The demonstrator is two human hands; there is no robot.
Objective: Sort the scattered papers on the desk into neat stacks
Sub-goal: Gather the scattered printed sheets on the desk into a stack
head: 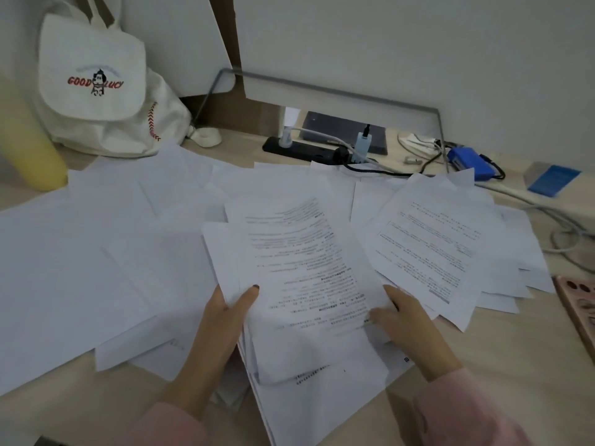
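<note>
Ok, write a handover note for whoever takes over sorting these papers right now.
The left hand grips the held bundle at its left edge, thumb on top.
The right hand holds the same bundle at its right edge.
On the desk, blank-looking sheets lie spread at left, printed sheets fanned at right.
Done: one uneven bundle gathered.
Left: square it, then stack the loose sheets.
</note>
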